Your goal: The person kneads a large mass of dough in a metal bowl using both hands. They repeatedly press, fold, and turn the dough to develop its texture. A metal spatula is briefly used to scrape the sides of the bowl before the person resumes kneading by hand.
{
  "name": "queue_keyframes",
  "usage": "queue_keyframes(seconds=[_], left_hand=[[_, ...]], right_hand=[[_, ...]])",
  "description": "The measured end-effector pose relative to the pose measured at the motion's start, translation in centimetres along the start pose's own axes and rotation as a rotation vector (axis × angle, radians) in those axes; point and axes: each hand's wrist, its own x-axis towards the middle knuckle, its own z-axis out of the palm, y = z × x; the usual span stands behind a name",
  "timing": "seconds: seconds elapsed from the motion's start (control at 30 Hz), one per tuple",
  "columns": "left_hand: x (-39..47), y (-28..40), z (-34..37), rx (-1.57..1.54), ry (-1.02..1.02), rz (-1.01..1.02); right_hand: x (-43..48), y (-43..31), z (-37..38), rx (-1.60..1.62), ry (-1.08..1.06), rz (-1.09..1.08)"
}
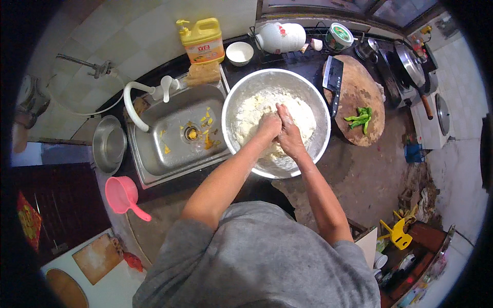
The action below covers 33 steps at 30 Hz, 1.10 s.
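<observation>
A large, round metal bowl (232, 106) stands at the front of the dark counter. Inside lies a pale mass of flour and rough dough (306, 115), with white flour smeared up the bowl's wall. My left hand (270, 125), fingers curled, is over the middle of the bowl. My right hand (289, 134) presses against it from the right, fingers long and held together. Flour or dough clings to both hands. Whether any dough is between them is hidden.
Left of the bowl is a steel sink (158, 154) with yellowish scraps around its drain. A cleaver (334, 82) and green peppers (360, 120) lie on a round wooden chopping board (356, 86) at right. Behind stand a white bowl (239, 54) and a yellow detergent jug (203, 42).
</observation>
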Motion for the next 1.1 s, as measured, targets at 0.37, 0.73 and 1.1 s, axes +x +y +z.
queue_keyframes(seconds=[0.37, 0.73, 1.1], left_hand=[[-5.0, 4.1, -0.9, 0.601, 0.360, 0.291], [-6.5, 5.7, -1.4, 0.244, 0.104, 0.354], [-6.4, 4.7, 2.4, -1.258, 0.009, 0.034]], right_hand=[[-1.2, -2.4, 2.5, 0.997, 0.438, 0.275], [1.4, 3.2, -0.7, 0.846, 0.172, 0.557], [1.3, 5.7, -0.6, 1.553, 0.034, 0.375]])
